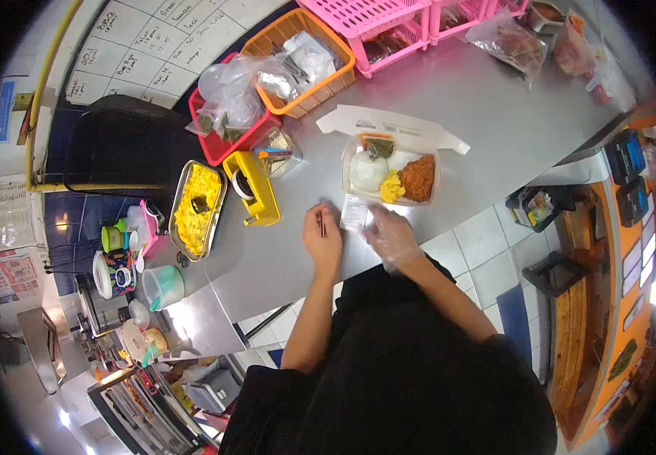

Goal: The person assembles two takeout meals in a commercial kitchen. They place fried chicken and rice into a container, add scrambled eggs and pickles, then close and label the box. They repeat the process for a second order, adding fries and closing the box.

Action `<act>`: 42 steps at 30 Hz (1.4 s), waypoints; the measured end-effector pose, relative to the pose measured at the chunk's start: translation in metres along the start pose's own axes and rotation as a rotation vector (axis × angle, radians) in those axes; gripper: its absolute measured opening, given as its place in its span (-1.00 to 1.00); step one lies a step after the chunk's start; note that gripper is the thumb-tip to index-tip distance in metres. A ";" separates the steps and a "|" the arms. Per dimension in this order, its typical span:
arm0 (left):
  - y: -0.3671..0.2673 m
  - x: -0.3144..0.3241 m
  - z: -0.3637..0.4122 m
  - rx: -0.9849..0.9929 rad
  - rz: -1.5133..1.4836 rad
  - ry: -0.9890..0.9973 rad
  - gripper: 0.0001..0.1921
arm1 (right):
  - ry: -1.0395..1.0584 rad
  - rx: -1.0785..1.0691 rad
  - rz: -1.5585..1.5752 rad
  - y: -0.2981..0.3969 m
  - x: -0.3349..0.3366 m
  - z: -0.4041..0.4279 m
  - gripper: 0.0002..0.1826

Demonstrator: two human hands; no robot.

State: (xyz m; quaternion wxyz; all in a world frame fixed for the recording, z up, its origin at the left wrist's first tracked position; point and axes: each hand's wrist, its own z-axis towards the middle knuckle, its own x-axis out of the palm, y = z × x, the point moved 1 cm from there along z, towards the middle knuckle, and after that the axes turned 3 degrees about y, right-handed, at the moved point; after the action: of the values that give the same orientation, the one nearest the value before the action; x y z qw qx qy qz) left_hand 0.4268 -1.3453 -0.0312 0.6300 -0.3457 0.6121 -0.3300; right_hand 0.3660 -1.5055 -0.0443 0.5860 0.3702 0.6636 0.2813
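My left hand (pixel 323 239) is closed around a slim dark-red object (pixel 322 224), perhaps a pen, at the counter's front edge. My right hand (pixel 391 238), in a clear plastic glove, is blurred beside a printed paper slip (pixel 353 212); whether its fingers grip anything is unclear. Just beyond lies an open paper meal box (pixel 346 190) with its lid (pixel 390 120) folded back. Inside are a mound of white rice (pixel 368 172), yellow scrambled egg (pixel 391 186), a piece of fried chicken (pixel 418 178) and a small packet with dark green contents (pixel 381 148).
Left of my hands stand a yellow tape dispenser (pixel 262 207), a metal tray of scrambled egg (pixel 196 210) and a clear container with pens (pixel 278 152). Red (pixel 211 145) and orange (pixel 305 104) baskets and a pink rack (pixel 366 54) line the back. Bagged food (pixel 513 45) lies far right.
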 end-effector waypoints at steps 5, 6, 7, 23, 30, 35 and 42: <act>-0.030 -0.023 0.055 0.356 0.636 0.046 -0.25 | -0.575 -0.161 0.263 0.007 -0.083 -0.026 -0.51; -0.053 -0.022 0.070 0.407 0.529 0.029 -0.22 | -0.718 -0.214 0.031 0.014 -0.107 -0.013 -0.52; -0.081 -0.020 0.083 0.553 0.428 0.008 -0.23 | -0.884 -0.234 -0.206 0.024 -0.132 0.001 -0.53; -0.039 0.041 0.071 0.255 -0.070 0.403 -0.52 | -0.519 0.011 0.208 -0.014 -0.061 0.004 -0.27; -0.035 0.038 0.072 0.067 -0.141 0.360 -0.61 | -0.374 0.281 0.793 0.002 -0.098 0.005 -0.47; -0.007 0.049 0.070 0.263 -0.038 0.356 -0.52 | -0.380 0.174 0.587 -0.041 -0.081 -0.003 -0.45; 0.036 0.022 0.085 0.239 -0.250 0.386 -0.66 | -0.279 0.144 0.580 -0.020 -0.096 -0.010 -0.43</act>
State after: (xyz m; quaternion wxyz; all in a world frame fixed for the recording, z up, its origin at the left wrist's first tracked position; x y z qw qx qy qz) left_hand 0.5121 -1.3417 -0.0728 0.4920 -0.2724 0.6303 -0.5352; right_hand 0.3571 -1.5953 -0.0046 0.5393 0.6191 0.4619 0.3354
